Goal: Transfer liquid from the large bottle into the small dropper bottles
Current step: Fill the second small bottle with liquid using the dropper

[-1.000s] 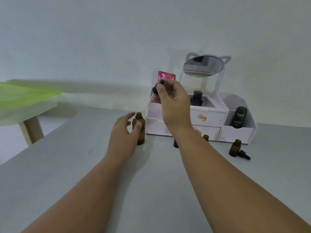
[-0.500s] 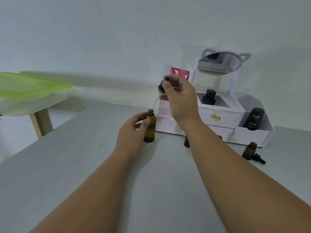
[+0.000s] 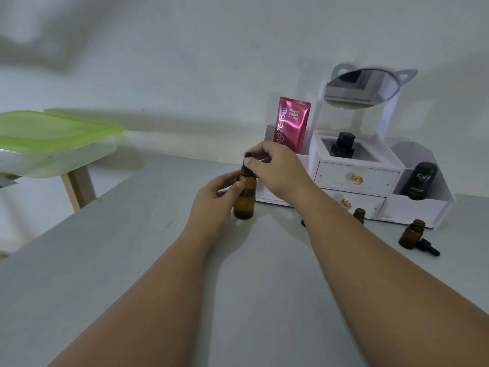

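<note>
The large amber bottle [image 3: 244,200] stands upright on the grey table [image 3: 132,274]. My left hand [image 3: 215,198] grips its side. My right hand [image 3: 275,169] pinches the black dropper cap [image 3: 246,168], which sits on the bottle's neck. A small amber dropper bottle [image 3: 411,234] stands open at the right, with a black dropper cap [image 3: 428,247] lying beside it. Another small amber bottle [image 3: 359,214] shows behind my right forearm, and a third is mostly hidden by that arm.
A white cosmetic organiser [image 3: 357,178] with drawers and a mirror [image 3: 362,87] stands against the wall. It holds a pink sachet [image 3: 292,123], a black bottle [image 3: 342,145] and a dark green tube [image 3: 420,181]. A green-lidded box [image 3: 53,144] sits on a stand at left.
My right hand has lowered the dropper from above the large bottle down into its neck. My left hand keeps hold of the bottle. The camera view has shifted left.
</note>
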